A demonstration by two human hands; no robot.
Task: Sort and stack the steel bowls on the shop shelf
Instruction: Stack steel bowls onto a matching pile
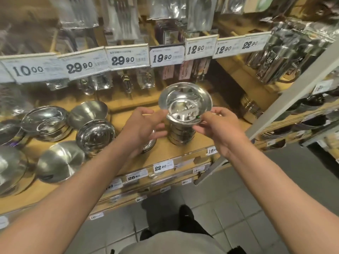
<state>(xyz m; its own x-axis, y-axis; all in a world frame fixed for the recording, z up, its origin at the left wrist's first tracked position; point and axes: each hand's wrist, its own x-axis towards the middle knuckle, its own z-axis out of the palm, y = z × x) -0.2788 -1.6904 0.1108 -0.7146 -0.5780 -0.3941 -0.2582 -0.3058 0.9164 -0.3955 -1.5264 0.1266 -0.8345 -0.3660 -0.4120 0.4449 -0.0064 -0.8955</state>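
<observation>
A stack of small steel bowls [181, 133] stands on the wooden shelf [185, 154], right of centre. My right hand [219, 130] pinches the right rim of the top small bowl [184, 111] between thumb and fingers. A wider steel bowl [183, 92] sits tilted right behind it; whether it touches the stack I cannot tell. My left hand [145, 126] hovers at the left side of the stack with fingers spread and loosely curved, holding nothing that I can see. Another bowl [149, 144] lies partly hidden under that hand.
More steel bowls lie left on the shelf: a nested pile [45, 123], an upturned bowl [88, 111], a shiny one [95, 136] and a domed one [60, 162]. A grey upright post [275, 110] slants at right. Price tags [126, 58] and hanging packets sit above.
</observation>
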